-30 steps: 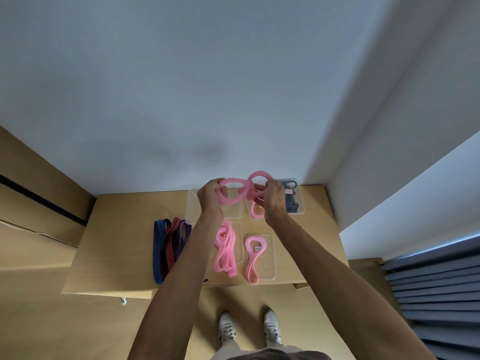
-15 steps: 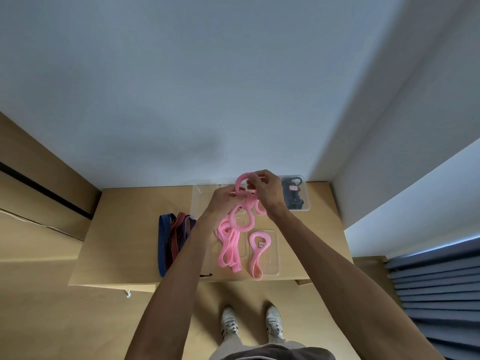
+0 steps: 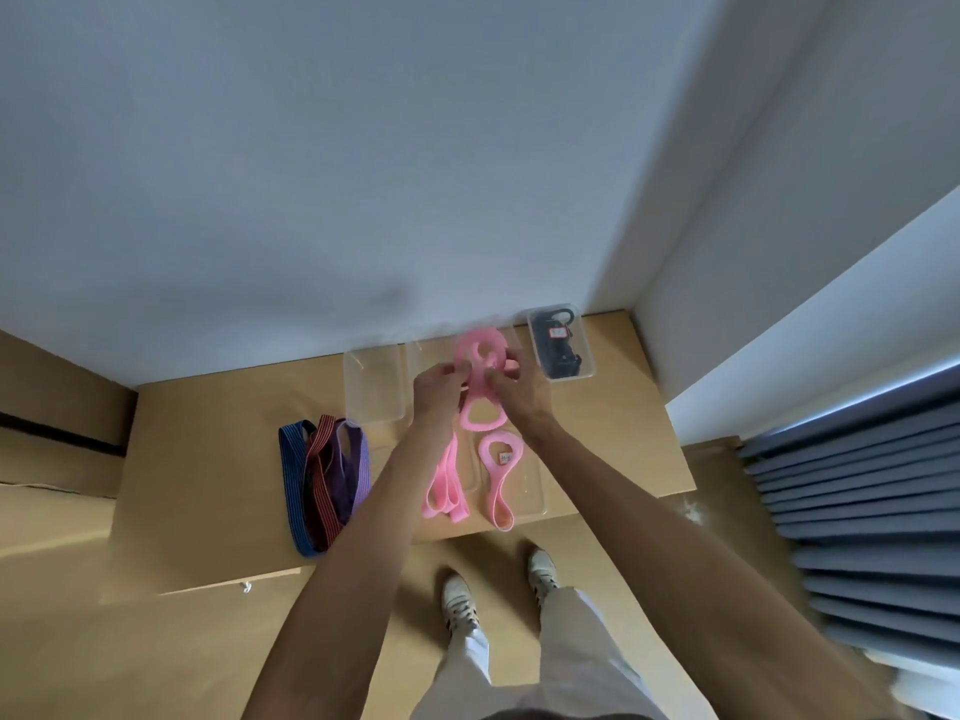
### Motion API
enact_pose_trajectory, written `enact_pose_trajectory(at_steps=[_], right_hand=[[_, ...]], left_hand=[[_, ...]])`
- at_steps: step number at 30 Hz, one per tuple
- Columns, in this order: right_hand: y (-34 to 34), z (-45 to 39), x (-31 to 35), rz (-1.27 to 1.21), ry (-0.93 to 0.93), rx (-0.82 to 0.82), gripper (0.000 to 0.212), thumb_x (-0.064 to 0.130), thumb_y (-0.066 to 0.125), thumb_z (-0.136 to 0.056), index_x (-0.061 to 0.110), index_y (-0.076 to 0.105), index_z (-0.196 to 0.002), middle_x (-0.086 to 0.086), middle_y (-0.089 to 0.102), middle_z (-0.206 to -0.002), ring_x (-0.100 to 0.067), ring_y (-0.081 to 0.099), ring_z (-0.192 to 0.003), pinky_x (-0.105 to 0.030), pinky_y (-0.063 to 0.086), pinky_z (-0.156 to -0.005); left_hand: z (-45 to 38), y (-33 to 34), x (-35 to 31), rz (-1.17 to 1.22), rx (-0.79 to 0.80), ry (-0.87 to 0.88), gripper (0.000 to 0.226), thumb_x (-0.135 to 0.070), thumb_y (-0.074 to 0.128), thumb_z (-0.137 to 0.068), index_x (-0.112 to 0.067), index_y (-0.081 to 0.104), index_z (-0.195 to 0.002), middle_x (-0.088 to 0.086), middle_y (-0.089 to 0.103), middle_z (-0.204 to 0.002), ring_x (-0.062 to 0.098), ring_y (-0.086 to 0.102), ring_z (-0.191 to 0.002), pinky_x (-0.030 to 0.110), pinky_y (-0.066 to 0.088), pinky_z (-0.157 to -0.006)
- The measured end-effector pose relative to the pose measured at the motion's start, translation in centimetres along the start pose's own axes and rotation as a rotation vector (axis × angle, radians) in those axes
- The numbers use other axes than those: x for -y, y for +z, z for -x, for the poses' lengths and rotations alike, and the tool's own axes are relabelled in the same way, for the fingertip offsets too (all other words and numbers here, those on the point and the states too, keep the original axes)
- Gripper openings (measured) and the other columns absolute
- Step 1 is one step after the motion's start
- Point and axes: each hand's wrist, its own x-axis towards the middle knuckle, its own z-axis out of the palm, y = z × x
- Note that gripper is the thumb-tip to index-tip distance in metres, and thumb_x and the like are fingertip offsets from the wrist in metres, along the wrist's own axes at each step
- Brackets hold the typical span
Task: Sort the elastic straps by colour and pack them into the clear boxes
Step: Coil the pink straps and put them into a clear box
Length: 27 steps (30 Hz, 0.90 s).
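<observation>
My left hand [image 3: 437,389] and my right hand [image 3: 522,392] both pinch a coiled pink elastic strap [image 3: 480,384], held in loops over the middle clear box [image 3: 421,356] at the back of the table. A second pink strap [image 3: 445,485] lies folded below my left wrist. A third pink strap [image 3: 500,475] lies in a shallow clear tray [image 3: 535,491] near the front edge. Blue, red and purple straps [image 3: 322,480] lie bunched at the left. An empty clear box [image 3: 375,384] stands back left. A clear box with black straps [image 3: 560,343] stands back right.
The wooden table [image 3: 208,459] stands against a white wall, with a wall corner at the right. Its front edge runs just above my shoes [image 3: 498,589]. Grey-blue curtain folds [image 3: 857,511] hang at the far right.
Both hands came together and dropped toward the back boxes, folding the pink strap from a wide figure-eight into tighter stacked loops.
</observation>
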Motion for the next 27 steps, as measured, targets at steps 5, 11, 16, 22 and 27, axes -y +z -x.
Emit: enact_pose_trajectory(at_steps=[5,11,16,22,27], right_hand=[[-1.3,-2.9,-2.1,-0.008,0.09,-0.061,0.043,0.019,0.07,-0.086,0.01,0.052,-0.123,-0.006,0.064,-0.103,-0.025,0.067,-0.09,-0.043,0.061,-0.078],[-0.7,-9.4,-2.4,0.127,0.17,-0.104,0.016,0.021,0.069,-0.087,0.013,0.055,-0.09,0.001,0.061,-0.079,-0.014,0.061,-0.069,-0.028,0.051,-0.057],[0.1,-13.9,-4.3,0.184,0.222,0.024,0.012,0.01,0.066,-0.089,0.007,0.069,-0.101,-0.014,0.074,-0.093,-0.026,0.074,-0.08,-0.043,0.062,-0.078],[1.2,-17.4,-6.1,0.266,0.212,0.075,0.016,0.006,0.064,-0.09,0.005,0.069,-0.104,-0.012,0.073,-0.098,-0.023,0.069,-0.083,-0.032,0.059,-0.077],[2.6,-17.9,-7.4,0.39,0.087,0.135,0.025,-0.007,0.057,-0.088,0.005,0.069,-0.107,-0.005,0.065,-0.096,-0.016,0.058,-0.078,-0.009,0.044,-0.055]], left_hand=[[-1.9,2.2,0.7,-0.115,0.064,0.02,0.011,-0.011,0.071,-0.083,-0.013,0.071,-0.094,0.018,0.074,-0.1,0.032,0.073,-0.086,0.041,0.061,-0.078],[-5.8,5.1,1.0,-0.383,-0.022,0.091,0.045,-0.011,0.074,-0.083,-0.015,0.06,-0.125,0.005,0.068,-0.114,0.02,0.071,-0.086,0.027,0.059,-0.072],[-9.6,7.4,1.8,-0.473,-0.067,0.166,0.025,-0.015,0.071,-0.089,-0.014,0.071,-0.113,0.004,0.073,-0.107,0.019,0.068,-0.091,0.026,0.056,-0.078],[-12.9,8.1,2.8,-0.569,-0.064,0.149,0.02,-0.01,0.063,-0.09,-0.012,0.079,-0.101,0.007,0.077,-0.1,0.02,0.068,-0.088,0.022,0.053,-0.075],[-14.0,8.5,4.0,-0.888,-0.019,0.33,0.021,0.002,0.058,-0.09,-0.006,0.074,-0.101,0.012,0.071,-0.1,0.027,0.065,-0.091,0.014,0.04,-0.065]])
